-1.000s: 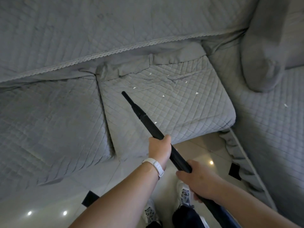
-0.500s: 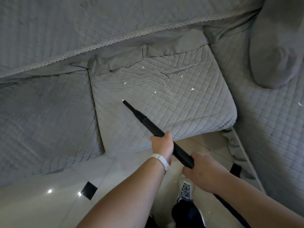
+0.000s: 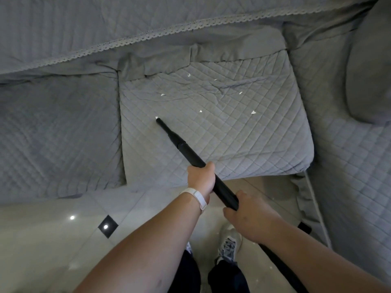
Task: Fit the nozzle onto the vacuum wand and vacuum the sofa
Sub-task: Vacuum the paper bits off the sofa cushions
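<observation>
Cushion point(image 3: 243, 144) under nozzle point(image 3: 167, 131); left hand point(image 3: 201, 178), right hand point(image 3: 247, 220) grip wand point(image 3: 224, 192) behind.

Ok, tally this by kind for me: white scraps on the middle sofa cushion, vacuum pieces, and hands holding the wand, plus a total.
White scraps: 7
Nozzle: 1
Wand: 1
Hands, left hand and right hand: 2
Total: 11
</observation>
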The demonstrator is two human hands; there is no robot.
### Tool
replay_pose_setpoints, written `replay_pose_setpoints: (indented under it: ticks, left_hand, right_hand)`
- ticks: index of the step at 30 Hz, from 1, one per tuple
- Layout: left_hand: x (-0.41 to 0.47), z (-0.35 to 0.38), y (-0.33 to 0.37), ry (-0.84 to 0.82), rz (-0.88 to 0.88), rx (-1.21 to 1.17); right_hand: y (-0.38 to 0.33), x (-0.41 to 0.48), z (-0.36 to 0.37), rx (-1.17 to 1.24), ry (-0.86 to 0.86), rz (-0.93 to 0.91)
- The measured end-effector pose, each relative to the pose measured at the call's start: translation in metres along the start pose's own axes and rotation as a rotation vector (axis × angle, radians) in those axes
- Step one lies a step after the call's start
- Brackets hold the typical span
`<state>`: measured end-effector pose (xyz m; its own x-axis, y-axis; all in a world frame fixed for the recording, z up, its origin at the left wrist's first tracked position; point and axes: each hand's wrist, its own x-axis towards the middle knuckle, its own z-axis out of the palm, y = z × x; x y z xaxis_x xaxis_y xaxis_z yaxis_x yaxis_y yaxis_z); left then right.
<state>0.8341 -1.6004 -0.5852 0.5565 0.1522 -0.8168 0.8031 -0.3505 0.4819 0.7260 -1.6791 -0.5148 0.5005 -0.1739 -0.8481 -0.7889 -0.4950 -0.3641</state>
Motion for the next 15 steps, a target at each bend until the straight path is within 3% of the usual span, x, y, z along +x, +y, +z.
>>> replay_pose_setpoints:
  ticks: [15]
  left_hand:
    - [0.023,0.001,0.010,-0.005,0.066,0.050]
  right_hand:
    - [-0.005,0.021,-0.003,0.023,-0.012,-0.012]
